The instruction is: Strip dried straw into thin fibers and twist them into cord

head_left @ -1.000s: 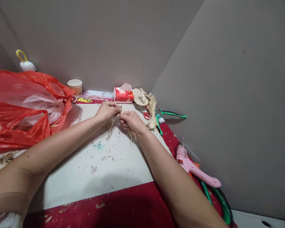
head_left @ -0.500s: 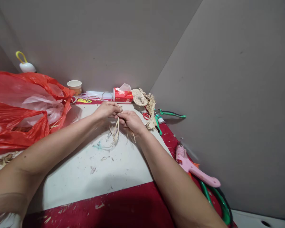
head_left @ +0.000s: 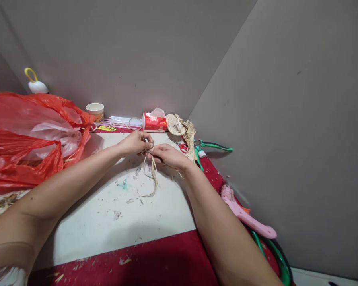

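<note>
Pale, straw-like raffia strands (head_left: 154,172) hang from between my two hands, over the white board (head_left: 92,228). My left hand (head_left: 136,142) pinches the upper part of the strands with thumb and fingers. Right against it, my right hand (head_left: 169,155) is closed on the same bunch, its thumb pointing left. The fingers hide most of what is gripped. Behind the right hand lie a round woven straw piece (head_left: 175,124) and a bundle of dry raffia (head_left: 190,137), with red-handled scissors (head_left: 182,147) beside them.
A red plastic bag (head_left: 24,139) fills the left side. Along the back wall stand a paper cup (head_left: 95,111), clear sticks (head_left: 119,121) and a red tissue pack (head_left: 155,121). Green-handled pliers (head_left: 216,146) and a pink glue gun (head_left: 250,218) lie along the right edge.
The hanging raffia strands have swung to the right and their tail ends now trail lower. Both hands stay together, the right one shifted slightly right and down.
</note>
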Demonstrator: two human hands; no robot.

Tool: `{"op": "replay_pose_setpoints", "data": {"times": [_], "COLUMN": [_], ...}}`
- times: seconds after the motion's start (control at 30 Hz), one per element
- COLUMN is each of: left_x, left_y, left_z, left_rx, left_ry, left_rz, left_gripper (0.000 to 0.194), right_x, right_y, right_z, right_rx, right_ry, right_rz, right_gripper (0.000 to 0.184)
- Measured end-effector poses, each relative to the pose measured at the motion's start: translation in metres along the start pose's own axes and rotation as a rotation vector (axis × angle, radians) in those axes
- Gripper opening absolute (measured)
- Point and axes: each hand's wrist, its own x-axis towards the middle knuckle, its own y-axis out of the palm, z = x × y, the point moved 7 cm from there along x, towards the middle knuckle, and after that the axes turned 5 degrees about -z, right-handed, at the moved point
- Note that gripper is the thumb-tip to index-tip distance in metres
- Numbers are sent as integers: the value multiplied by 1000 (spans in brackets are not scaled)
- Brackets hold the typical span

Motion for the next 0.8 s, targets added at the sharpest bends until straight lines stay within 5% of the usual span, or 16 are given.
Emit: {"op": "replay_pose_setpoints", "data": {"times": [0.53,0.8], "left_x": [-6,0], "left_y": [5,1], "left_z": [-5,6], "left_rx": [21,-250], "left_ry": [-3,-151], "left_rz": [50,165], "left_gripper": [13,22], "right_x": [-2,-4], "right_y": [-7,-10], "right_z": [-2,14], "right_rx": [-184,-432], "right_ry": [-31,-200], "right_rz": [50,-10], "right_gripper": [24,30]}}
